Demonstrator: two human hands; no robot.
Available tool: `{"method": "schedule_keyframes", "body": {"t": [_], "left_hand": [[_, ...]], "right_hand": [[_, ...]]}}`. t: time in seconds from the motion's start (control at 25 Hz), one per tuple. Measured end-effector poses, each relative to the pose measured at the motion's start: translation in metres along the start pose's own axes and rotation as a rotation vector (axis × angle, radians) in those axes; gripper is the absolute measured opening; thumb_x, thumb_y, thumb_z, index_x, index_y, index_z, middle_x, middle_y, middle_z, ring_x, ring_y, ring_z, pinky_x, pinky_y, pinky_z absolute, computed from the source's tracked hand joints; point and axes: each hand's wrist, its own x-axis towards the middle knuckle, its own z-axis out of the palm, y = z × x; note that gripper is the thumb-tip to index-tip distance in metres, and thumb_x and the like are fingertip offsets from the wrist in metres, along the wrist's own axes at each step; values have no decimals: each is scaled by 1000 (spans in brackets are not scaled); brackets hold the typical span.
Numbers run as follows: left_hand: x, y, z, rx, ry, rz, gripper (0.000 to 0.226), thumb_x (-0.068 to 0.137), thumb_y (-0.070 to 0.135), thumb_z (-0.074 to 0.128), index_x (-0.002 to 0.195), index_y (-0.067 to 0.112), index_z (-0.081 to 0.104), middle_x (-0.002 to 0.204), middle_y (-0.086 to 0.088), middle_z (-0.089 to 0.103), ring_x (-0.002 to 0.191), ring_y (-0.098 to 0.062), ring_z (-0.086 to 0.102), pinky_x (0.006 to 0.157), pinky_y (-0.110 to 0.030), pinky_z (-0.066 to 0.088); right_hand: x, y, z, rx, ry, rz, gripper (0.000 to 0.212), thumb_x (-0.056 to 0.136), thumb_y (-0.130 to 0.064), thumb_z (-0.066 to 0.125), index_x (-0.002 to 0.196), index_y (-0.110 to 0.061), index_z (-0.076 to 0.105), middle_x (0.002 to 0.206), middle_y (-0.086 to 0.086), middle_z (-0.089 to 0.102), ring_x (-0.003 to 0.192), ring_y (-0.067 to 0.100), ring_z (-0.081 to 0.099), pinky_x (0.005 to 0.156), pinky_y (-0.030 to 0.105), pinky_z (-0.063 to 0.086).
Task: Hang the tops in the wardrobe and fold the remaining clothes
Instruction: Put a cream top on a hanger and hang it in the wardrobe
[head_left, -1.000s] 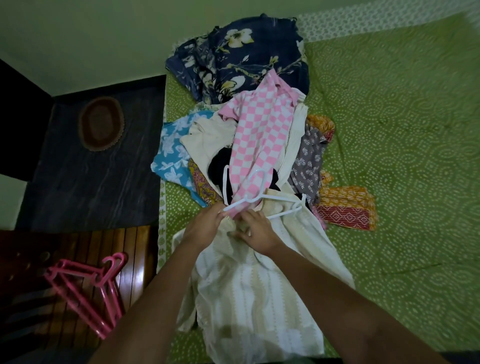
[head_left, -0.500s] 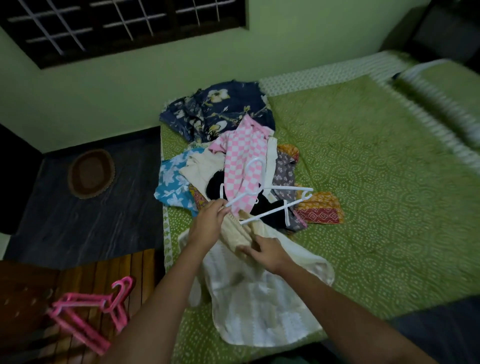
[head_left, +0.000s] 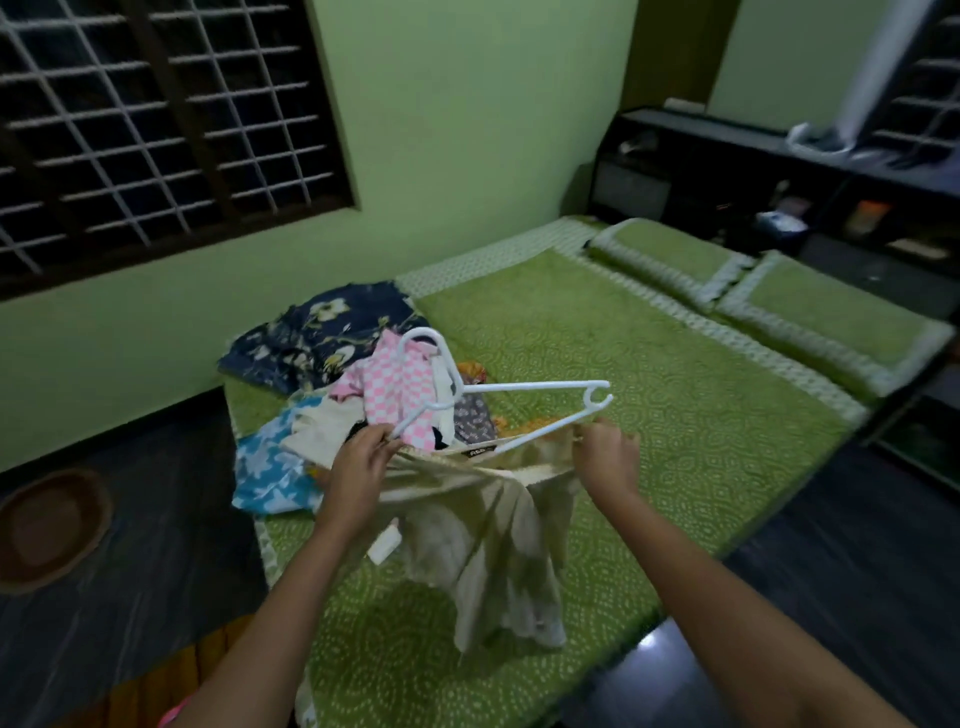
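Head view: above the bed (head_left: 675, 415), left hand (head_left: 358, 462) and right hand (head_left: 608, 454) each pinch a shoulder of the cream top (head_left: 483, 525) along the white hanger (head_left: 498, 405), which looks only half threaded and could slip free if the neckline slackens.

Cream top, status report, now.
Left hand and right hand pinch the cream top, lifted off the bed. White hanger not fully seated. Nothing blocking.
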Motion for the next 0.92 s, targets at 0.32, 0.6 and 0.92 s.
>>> {"method": "schedule_keyframes", "body": {"t": [0.32, 0.6, 0.92], "left_hand": [[7, 42, 31, -195, -83, 92, 21, 92, -6, 52, 105, 10, 58, 95, -3, 60, 87, -15, 57, 68, -3, 40], [44, 100, 89, -253, -227, 183, 12, 93, 5, 56, 100, 11, 64, 92, -3, 64, 85, -10, 58, 70, -14, 42], [67, 160, 168, -114, -336, 361, 10, 90, -4, 58, 90, 5, 62, 78, -5, 56, 75, -13, 51, 66, -27, 36]], "right_hand": [[-15, 58, -95, 657, 345, 86, 73, 81, 4, 63, 143, -25, 39, 113, -5, 48, 74, 18, 57, 60, 28, 48], [-5, 118, -125, 721, 298, 75, 61, 87, 9, 57, 138, -23, 48, 118, -2, 39, 77, 13, 51, 69, 11, 49], [13, 231, -147, 682, 376, 333, 27, 83, -9, 62, 108, -17, 68, 107, 2, 64, 90, 15, 61, 64, 22, 39]]}}
